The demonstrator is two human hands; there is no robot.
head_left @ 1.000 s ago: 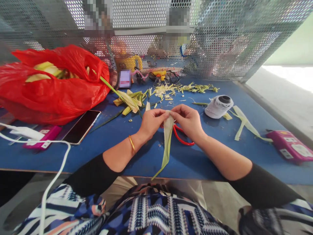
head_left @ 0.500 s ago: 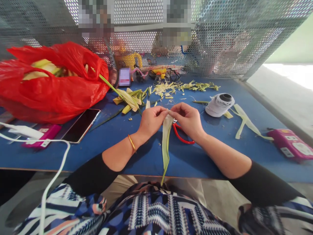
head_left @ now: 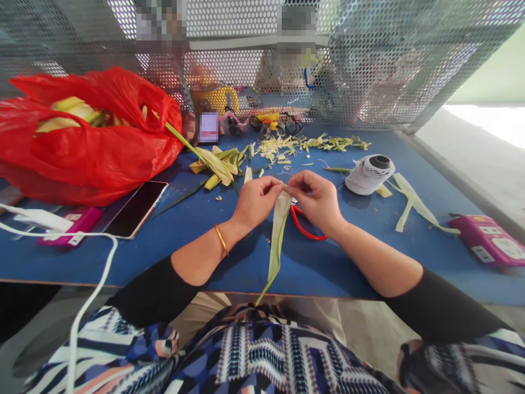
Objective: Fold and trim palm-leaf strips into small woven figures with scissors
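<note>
A long pale-green strip of corn husk (head_left: 277,235) hangs down over the table's front edge, tapering to a thin green tip. Its upper end is pinched by my left hand (head_left: 259,201) and my right hand (head_left: 314,198), thumbs and forefingers almost meeting. The fingers hide that end. Under my right hand lies a pair of scissors with a red handle (head_left: 305,230), mostly covered. A white spool of thread (head_left: 369,175) stands to the right of my right hand. Beyond my left hand are loose pieces of husk (head_left: 219,164).
A red plastic bag (head_left: 135,150) with husks inside fills the back left. Cut scraps (head_left: 283,146) lie along the back, before a perforated metal screen (head_left: 369,71). A phone (head_left: 137,210), a white cable (head_left: 107,262) and a magenta box (head_left: 490,238) are at the sides.
The hanging tip of the husk has swung a little to the left. Both hands keep their pinch in nearly the same place.
</note>
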